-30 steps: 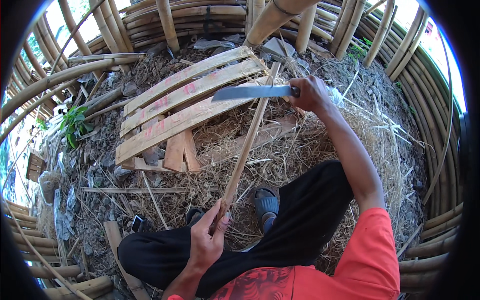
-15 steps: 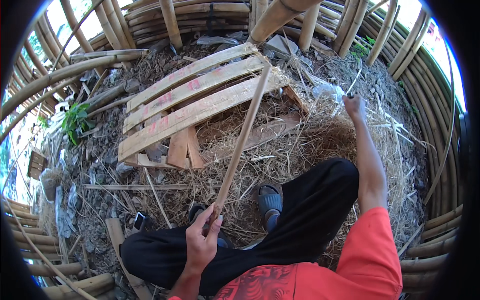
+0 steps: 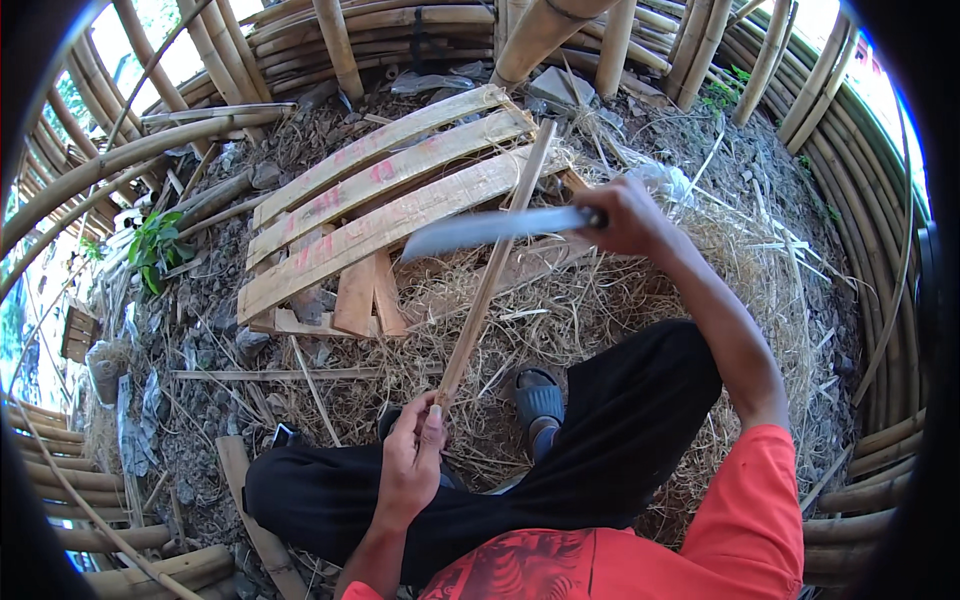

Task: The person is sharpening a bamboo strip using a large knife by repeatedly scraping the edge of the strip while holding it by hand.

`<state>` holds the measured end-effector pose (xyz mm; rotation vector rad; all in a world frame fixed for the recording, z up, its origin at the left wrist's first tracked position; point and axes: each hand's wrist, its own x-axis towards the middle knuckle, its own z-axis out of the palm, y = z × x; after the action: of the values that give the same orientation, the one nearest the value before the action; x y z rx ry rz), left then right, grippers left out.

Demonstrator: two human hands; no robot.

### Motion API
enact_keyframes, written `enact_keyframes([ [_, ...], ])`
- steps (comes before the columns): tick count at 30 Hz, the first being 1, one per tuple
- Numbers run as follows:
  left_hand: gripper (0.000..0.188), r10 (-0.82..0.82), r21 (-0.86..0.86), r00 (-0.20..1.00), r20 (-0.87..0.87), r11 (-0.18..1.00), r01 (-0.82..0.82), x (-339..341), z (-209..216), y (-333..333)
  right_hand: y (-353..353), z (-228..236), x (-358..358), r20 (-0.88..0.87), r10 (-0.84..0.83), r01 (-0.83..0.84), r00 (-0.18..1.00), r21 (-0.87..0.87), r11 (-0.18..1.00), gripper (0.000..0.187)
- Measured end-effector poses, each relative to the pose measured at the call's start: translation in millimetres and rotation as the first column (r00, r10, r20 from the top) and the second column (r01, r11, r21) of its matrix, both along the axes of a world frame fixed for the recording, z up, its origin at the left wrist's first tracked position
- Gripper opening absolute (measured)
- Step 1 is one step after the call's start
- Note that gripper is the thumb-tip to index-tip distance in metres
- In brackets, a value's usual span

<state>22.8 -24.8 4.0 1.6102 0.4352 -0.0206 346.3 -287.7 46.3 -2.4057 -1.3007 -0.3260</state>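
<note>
My left hand [image 3: 411,455] grips the lower end of a long bamboo strip [image 3: 478,325], which slants up and away to the right. A long-bladed knife [image 3: 490,231] is in my right hand [image 3: 630,218], fingers wrapped round its dark handle. Its blade, smeared by motion, points left and crosses the strip in the picture; whether the two touch, I cannot tell. Beyond them lies a slatted wooden crate [image 3: 385,205] with faded pink marks, tilted on the ground. Curly shavings [image 3: 590,310] cover the ground beneath the strip.
Bamboo poles [image 3: 560,40] and stacked bamboo rails [image 3: 860,230] fence the place in. A green plant [image 3: 155,245] grows at the left. Clear plastic [image 3: 660,182] lies past my right hand. A flat wooden piece [image 3: 250,510] rests beside my left knee; my sandal [image 3: 540,400] stands amid the shavings.
My right hand has swung from the far right inward to the left, bringing the knife's blade across the strip. The strip's far end has shifted slightly right and lower.
</note>
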Motion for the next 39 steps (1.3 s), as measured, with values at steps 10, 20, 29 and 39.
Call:
enact_keyframes([
  [10, 0.033, -0.079, -0.027, 0.994, -0.081, 0.997, 0.077, 6, -2, 7, 62, -6, -38, 0.01, 0.126, -0.12, 0.992, -0.228, 0.966, 0.001],
  [20, 0.032, -0.103, 0.028, 0.994, -0.02, 0.994, 0.104, 3, -12, 5, 4, -25, 28, -0.068, -0.393, 0.384, 0.917, -0.114, 0.916, 0.011],
  [29, 0.031, -0.173, -0.075, 0.984, 0.031, 0.982, 0.175, 5, 9, -10, -57, -48, 67, -0.252, -0.767, 0.793, 0.59, 0.002, 0.609, 0.033],
  [39, 0.033, -0.093, -0.24, 0.994, -0.063, 0.968, 0.075, 27, 11, -9, 13, 23, -27, -0.3, -0.194, 0.209, 0.934, 0.016, 0.978, 0.011],
])
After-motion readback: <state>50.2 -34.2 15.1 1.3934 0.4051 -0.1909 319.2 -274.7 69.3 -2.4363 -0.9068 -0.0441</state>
